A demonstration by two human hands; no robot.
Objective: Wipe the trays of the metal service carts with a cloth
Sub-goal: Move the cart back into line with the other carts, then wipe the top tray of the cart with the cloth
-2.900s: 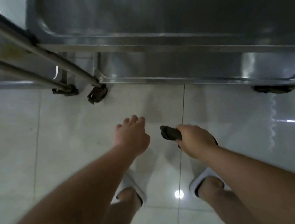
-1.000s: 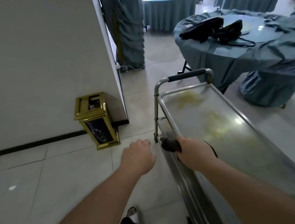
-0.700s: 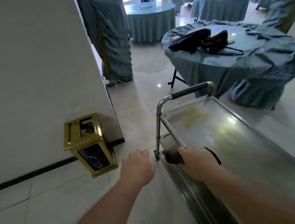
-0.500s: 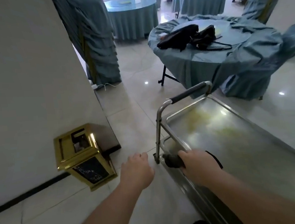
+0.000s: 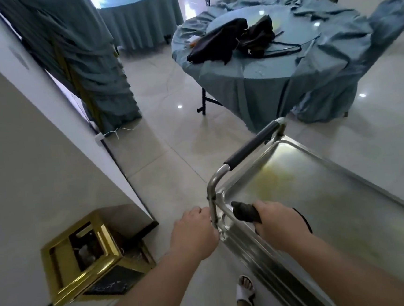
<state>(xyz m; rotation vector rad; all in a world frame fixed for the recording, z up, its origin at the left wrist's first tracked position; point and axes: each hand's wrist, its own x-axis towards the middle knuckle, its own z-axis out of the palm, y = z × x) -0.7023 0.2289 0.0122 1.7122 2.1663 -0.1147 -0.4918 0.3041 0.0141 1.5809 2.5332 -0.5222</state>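
In a banquet hall with a glossy pale tile floor (image 5: 170,141), we see a white wall (image 5: 24,148) filling the left and round tables draped in blue-grey cloth far off. The nearest round table (image 5: 274,73) sits far right, its cloth rumpled, with two black bags (image 5: 235,40) lying on top; small light lettering on one bag is too small for us to read. Stacked covered chairs (image 5: 90,65) stand against the wall edge. Near right is the metal service cart (image 5: 243,244); its top tray (image 5: 321,191) is shiny steel with yellowish smears at the far end. The cart handle (image 5: 251,146) has a dark grip and runs across the far-left end. A gold bin (image 5: 88,255) stands near left by the wall. Our left hand (image 5: 193,234) is curled, touching the handle post at the tray's near-left corner. Our right hand (image 5: 278,224) is clamped on a dark cloth (image 5: 244,213), over the tray's near rim. A sandalled foot (image 5: 245,293) shows below.
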